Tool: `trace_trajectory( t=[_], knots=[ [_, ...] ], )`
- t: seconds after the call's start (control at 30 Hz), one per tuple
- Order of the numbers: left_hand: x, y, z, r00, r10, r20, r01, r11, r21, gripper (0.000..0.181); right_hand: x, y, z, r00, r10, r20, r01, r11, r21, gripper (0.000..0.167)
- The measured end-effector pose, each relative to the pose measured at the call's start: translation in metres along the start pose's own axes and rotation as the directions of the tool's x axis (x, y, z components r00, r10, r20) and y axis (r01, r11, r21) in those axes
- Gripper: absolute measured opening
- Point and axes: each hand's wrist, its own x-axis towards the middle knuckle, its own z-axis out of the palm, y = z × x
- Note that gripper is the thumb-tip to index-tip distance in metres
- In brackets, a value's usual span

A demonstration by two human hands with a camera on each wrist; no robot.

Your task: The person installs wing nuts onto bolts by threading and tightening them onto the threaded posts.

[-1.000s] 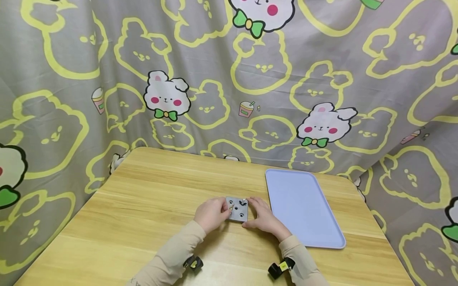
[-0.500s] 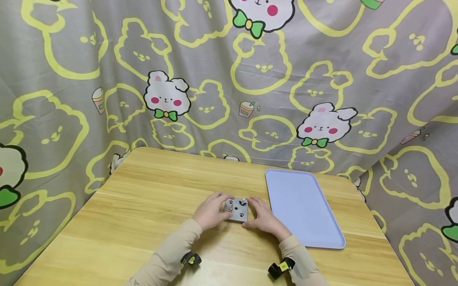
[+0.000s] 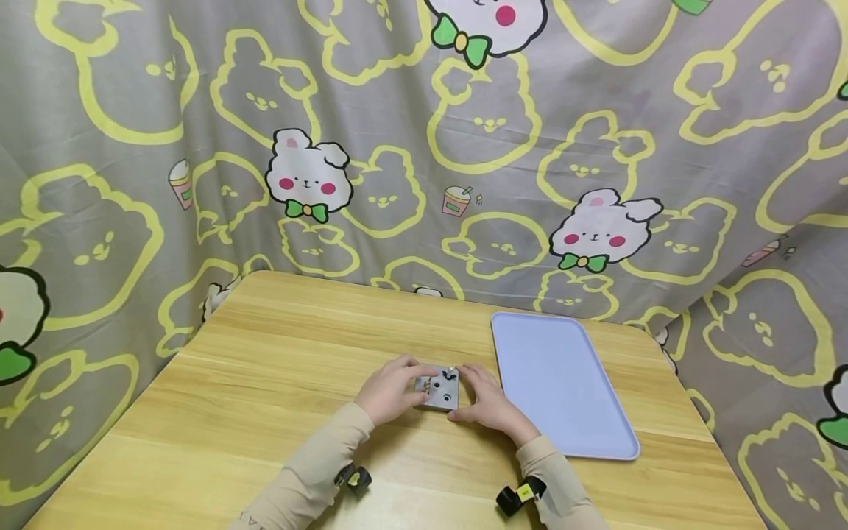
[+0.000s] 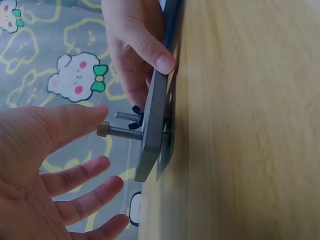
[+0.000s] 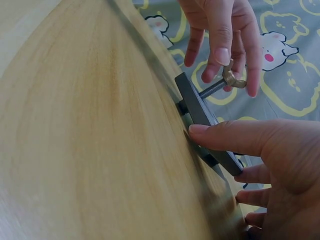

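A small grey metal plate (image 3: 440,401) with holes lies between the hands on the wooden table. In the left wrist view, a bolt rises from the plate (image 4: 152,132) with a brass wing nut (image 4: 103,129) at its end; a black wing nut (image 4: 136,119) sits low on another bolt. The left hand (image 3: 389,393) has its fingers spread about the brass wing nut (image 5: 231,79), thumb tip right beside it; contact is unclear. Thumb and fingers of the right hand (image 3: 492,406) hold the plate's right side, the thumb (image 5: 220,136) lying on its edge.
A pale blue tray (image 3: 559,390) lies on the table (image 3: 291,331) to the right, just beyond the right hand. Behind the table hangs a grey curtain (image 3: 397,96) with yellow outlines and rabbit faces. Each wrist carries a black camera on a beige sleeve.
The left hand's fingers have spread from a closer curl by the brass wing nut, and the hand has shifted slightly left. The right hand stays on the plate.
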Motion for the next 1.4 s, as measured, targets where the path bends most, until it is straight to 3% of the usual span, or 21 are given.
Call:
trace_trajectory(
  t=[0.37, 0.7, 1.07, 1.4],
  knots=[
    [0.0013, -0.0015, 0.0002, 0.999, -0.036, 0.013, 0.036, 0.999, -0.024, 0.041, 0.0003, -0.0007, -0.0004, 1.000, -0.009, -0.004, 0.009, 1.000, -0.001, 0.093],
    [0.0022, 0.0046, 0.0063, 0.991, -0.120, -0.064, 0.119, 0.993, -0.018, 0.032, -0.0007, -0.0014, -0.0005, 1.000, -0.010, -0.014, 0.010, 1.000, -0.001, 0.093],
    [0.0018, 0.0031, 0.0090, 0.985, -0.112, -0.131, 0.117, 0.993, 0.030, 0.027, -0.0008, -0.0017, 0.0002, 1.000, -0.010, -0.020, 0.010, 1.000, -0.001, 0.093],
    [0.0020, -0.0006, 0.0006, 0.992, -0.115, -0.057, 0.118, 0.991, 0.059, 0.017, -0.0005, -0.0027, -0.0003, 1.000, -0.009, -0.017, 0.009, 1.000, 0.002, 0.092]
  ],
)
